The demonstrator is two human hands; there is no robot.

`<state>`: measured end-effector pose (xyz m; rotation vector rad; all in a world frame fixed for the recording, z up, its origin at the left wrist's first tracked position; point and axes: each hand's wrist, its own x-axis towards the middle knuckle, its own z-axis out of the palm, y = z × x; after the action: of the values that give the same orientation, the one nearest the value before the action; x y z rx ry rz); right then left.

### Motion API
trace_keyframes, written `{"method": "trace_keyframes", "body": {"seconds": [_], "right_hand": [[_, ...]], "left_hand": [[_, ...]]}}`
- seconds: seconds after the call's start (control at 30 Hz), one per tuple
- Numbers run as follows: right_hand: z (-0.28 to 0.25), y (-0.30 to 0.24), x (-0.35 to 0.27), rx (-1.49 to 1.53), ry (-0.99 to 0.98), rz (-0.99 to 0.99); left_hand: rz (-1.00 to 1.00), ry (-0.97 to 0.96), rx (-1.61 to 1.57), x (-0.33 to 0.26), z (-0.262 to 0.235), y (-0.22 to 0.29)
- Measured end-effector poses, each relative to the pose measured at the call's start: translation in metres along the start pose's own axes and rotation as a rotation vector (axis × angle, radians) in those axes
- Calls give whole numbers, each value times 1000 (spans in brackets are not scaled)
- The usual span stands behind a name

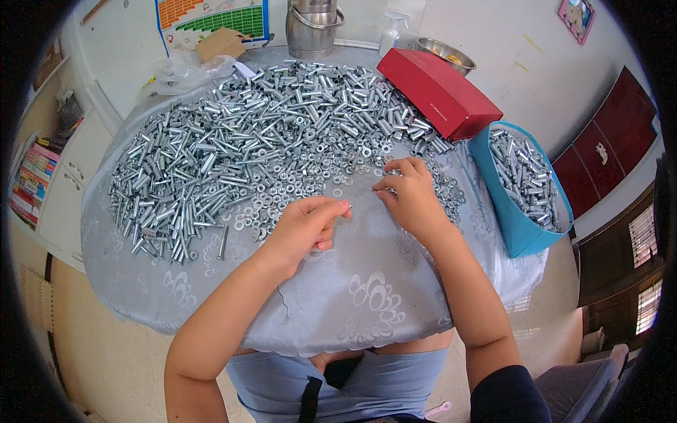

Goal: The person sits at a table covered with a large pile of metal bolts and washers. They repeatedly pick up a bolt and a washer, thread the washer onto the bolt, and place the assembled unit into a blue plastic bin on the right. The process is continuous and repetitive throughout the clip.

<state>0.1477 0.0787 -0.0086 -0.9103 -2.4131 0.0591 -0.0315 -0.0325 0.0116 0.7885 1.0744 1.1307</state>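
My left hand (305,227) is closed over the front of the table, thumb pressed against the curled fingers; whatever it may hold is hidden. To its right, my right hand (409,192) has its fingers bent in a pinch at the edge of a spread of flat metal washers (278,197). Nothing nameable shows between those fingertips. Behind both hands lies a broad heap of silvery bolts and metal sleeves (211,141). One single bolt (223,242) rests apart from the heap, left of my left hand.
A grey patterned cloth covers the table (381,296). On the right stands a blue bin (525,242) full of metal anchor bolts, beside a red box (444,95). Along the back are a steel pail (310,35), a spray bottle (390,35), a metal bowl (451,58) and a plastic bag (187,74).
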Motion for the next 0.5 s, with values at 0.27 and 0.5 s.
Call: {"method": "trace_keyframes", "body": {"seconds": [0.27,0.5], "right_hand": [[-2,-4,1,133,50,7],[-22,-43,5,1257,-240,291]], "left_hand": [[13,9,11,-1,2,-1],[64,55,-34,-1,2,-3]]}}
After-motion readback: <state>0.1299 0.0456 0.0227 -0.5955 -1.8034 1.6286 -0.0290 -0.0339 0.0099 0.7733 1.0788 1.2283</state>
